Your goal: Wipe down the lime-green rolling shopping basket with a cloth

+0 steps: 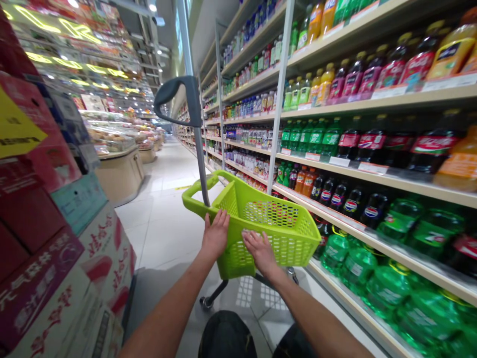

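Note:
A bright green plastic shopping basket [234, 248] on a wheeled frame stands right in front of my knees, its near side wall facing me. My left hand [216, 231] lies with outstretched fingers against that wall, close to the grey upright pole [201, 164]. Further right along the same wall, my right hand [260, 251] rests flat, fingers extended. At the pole's upper part sits a dark grey loop handle [179, 102], which neither hand touches. The part of the basket's inside that shows holds no goods.
Tall shelves [372, 169] of bottled drinks line the right side, with large green bottles [385, 283] on the lowest level. Stacked cartons [100, 248] stand close on the left. A tiled aisle [164, 199] runs ahead past a display counter [119, 174].

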Available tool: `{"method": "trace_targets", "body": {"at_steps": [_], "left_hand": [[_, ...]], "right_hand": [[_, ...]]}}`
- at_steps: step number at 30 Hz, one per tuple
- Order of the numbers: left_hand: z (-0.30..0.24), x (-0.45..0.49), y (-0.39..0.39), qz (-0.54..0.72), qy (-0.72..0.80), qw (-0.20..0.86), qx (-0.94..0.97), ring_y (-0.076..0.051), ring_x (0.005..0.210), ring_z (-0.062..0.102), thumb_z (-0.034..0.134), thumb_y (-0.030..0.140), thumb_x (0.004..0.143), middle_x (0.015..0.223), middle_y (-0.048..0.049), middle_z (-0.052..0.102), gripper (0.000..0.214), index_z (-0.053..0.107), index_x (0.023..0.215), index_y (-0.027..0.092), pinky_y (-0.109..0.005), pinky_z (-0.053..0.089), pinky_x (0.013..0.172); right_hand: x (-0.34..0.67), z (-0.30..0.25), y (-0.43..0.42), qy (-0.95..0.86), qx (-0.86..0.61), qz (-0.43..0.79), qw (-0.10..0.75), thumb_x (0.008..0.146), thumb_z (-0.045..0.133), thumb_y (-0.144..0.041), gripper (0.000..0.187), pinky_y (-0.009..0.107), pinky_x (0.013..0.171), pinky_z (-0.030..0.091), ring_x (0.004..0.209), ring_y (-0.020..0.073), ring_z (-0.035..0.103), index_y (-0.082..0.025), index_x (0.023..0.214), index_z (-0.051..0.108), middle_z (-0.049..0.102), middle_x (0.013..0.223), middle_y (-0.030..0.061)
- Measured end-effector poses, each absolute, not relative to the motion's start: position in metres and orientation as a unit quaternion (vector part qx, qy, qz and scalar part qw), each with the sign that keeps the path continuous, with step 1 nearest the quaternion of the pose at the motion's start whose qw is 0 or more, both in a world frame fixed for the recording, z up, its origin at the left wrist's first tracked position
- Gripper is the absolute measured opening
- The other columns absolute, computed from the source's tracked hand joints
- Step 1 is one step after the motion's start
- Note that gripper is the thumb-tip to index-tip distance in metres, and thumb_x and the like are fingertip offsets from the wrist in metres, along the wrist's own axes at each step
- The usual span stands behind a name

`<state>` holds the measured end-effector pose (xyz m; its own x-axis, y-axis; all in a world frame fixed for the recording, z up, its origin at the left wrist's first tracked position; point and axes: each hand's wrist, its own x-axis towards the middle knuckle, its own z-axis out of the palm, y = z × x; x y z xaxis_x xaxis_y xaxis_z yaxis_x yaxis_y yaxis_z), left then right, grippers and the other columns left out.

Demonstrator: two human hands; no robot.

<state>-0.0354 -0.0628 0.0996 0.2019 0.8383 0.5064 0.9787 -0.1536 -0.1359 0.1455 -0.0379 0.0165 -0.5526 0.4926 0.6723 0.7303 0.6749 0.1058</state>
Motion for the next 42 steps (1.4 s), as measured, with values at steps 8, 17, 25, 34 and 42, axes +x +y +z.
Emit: {"method": "trace_targets", "body": {"at_steps": [8,17,25,34,42], "left_hand": [[0.101,-0.014,-0.069,-0.162,-0.599,0.224,-0.751,-0.023,0.127,0.031,0.033,0.007,0.07,0.134,-0.0103,0.04,0.055,0.042,0.124,0.013,-0.054,0.012,0.104],[0.089,0.012,-0.07,-0.133,-0.584,0.185,-0.779,-0.022,0.126,0.032,0.034,0.007,0.07,0.134,-0.0098,0.04,0.054,0.044,0.123,0.014,-0.054,0.014,0.104],[0.092,0.051,-0.065,-0.117,-0.554,0.16,-0.808,-0.022,0.121,0.039,0.034,0.01,0.075,0.128,-0.0102,0.048,0.044,0.049,0.116,0.016,-0.054,0.012,0.104],[0.084,0.078,-0.066,-0.097,-0.563,0.159,-0.805,-0.024,0.121,0.039,0.034,0.01,0.075,0.128,-0.0137,0.047,0.043,0.05,0.115,0.012,-0.053,0.015,0.104],[0.07,0.103,-0.067,-0.071,-0.524,0.128,-0.839,-0.022,0.127,0.029,0.038,0.011,0.073,0.137,-0.0102,0.035,0.05,0.042,0.123,0.015,-0.053,0.016,0.104]], "right_hand": [[0.166,0.034,-0.043,-0.807,-0.396,-0.196,0.392,0.088,0.035,-0.011,0.038,0.048,0.104,0.006,0.125,0.0185,0.032,-0.025,0.121,0.046,0.05,0.126,0.0019],[0.195,-0.011,-0.065,-0.865,-0.405,-0.144,0.261,0.084,0.04,-0.01,0.038,0.045,0.103,0.017,0.117,0.0176,0.043,-0.027,0.115,0.052,0.054,0.122,0.0024],[0.228,0.019,-0.05,-0.788,-0.439,-0.211,0.376,0.084,0.036,-0.007,0.041,0.048,0.104,0.008,0.124,0.0182,0.034,-0.025,0.119,0.049,0.052,0.124,0.0036],[0.264,-0.016,-0.07,-0.811,-0.432,-0.201,0.34,0.083,0.035,-0.006,0.042,0.049,0.103,0.012,0.121,0.0187,0.039,-0.024,0.118,0.05,0.055,0.12,0.0052],[0.266,-0.03,-0.061,-0.814,-0.463,-0.178,0.303,0.084,0.039,-0.009,0.039,0.047,0.102,0.017,0.119,0.0176,0.041,-0.027,0.117,0.05,0.054,0.122,0.0031]]}}
